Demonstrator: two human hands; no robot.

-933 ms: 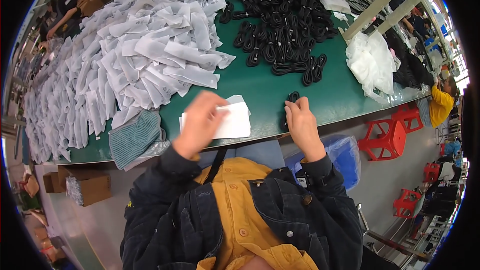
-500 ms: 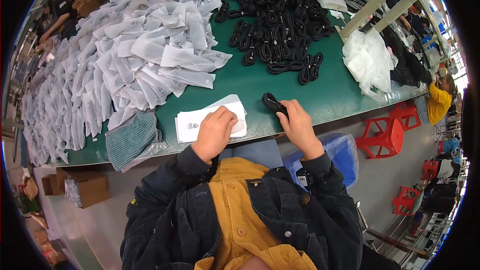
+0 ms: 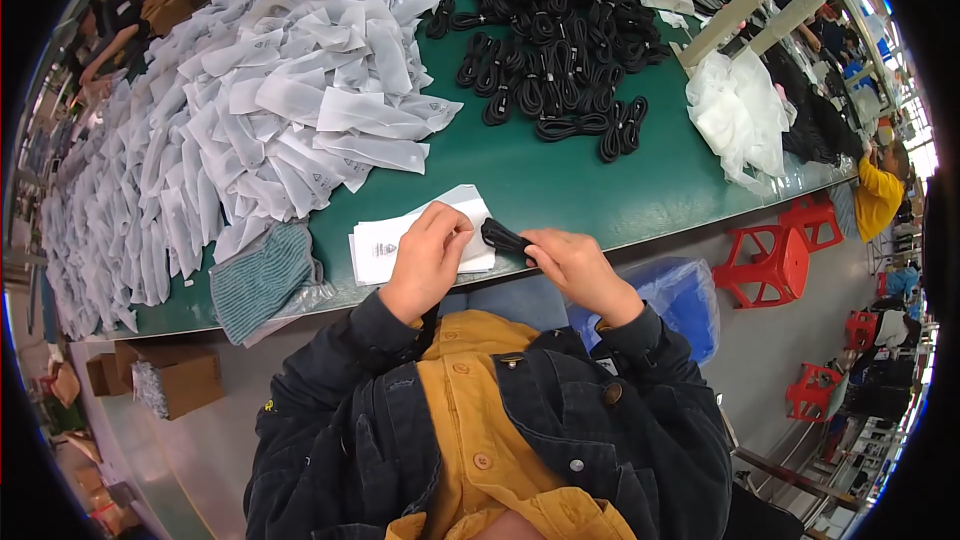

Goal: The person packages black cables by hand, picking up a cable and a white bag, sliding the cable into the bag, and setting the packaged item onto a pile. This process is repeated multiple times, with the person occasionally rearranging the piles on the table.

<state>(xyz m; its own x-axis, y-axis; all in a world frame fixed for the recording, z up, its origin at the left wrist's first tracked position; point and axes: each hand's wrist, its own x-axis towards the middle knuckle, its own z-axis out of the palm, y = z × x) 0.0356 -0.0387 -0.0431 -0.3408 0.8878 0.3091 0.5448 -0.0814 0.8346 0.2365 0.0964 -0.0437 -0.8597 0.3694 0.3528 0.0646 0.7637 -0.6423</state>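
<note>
A flat stack of white plastic bags (image 3: 375, 249) lies at the table's front edge. My left hand (image 3: 428, 258) rests over the stack, its fingers curled and pinched at the top bag near the right end. A coiled black cable (image 3: 504, 237) is held by one end between the thumb and fingers of my right hand (image 3: 582, 272). Its free end points left and reaches the right edge of the bags, close to my left fingers. From here I cannot make out whether the cable's tip is inside the bag's mouth.
Filled whitish bags form a big heap (image 3: 290, 90) at left. Many coiled black cables (image 3: 560, 50) are piled at the back of the green table (image 3: 480, 165). A teal knitted cloth (image 3: 262, 280) lies at the front left, crumpled white plastic (image 3: 738, 120) at right. Red stools (image 3: 765, 265) stand beyond.
My right hand has brought the coiled cable leftward to the edge of the bag stack. My left hand stays on the stack, its fingers raised slightly.
</note>
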